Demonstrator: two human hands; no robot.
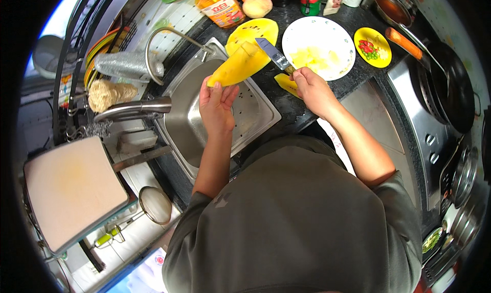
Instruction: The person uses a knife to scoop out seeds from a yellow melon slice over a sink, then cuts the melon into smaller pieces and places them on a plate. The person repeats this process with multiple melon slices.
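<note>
My left hand (219,105) pinches the lower end of a long piece of yellow melon (243,65), held up over the sink's edge. In my right hand (312,89) is a knife (271,53) by its handle, blade pointing up and left beside the melon. Behind the held piece lies a larger yellow-fleshed watermelon piece (261,30) with dark seeds. A smaller seeded wedge (285,84) rests on the counter, partly hidden by my right hand. Just beyond that hand, a white plate (307,32) holds cut yellow pieces (314,59).
Below my left hand is a steel sink (180,112) with dark seeds and a faucet (138,107). A small yellow dish (372,47) holds chopped red and green pieces. To the right, a black wok (454,89) sits on the stove (412,101). An oil bottle (220,7) stands at the back.
</note>
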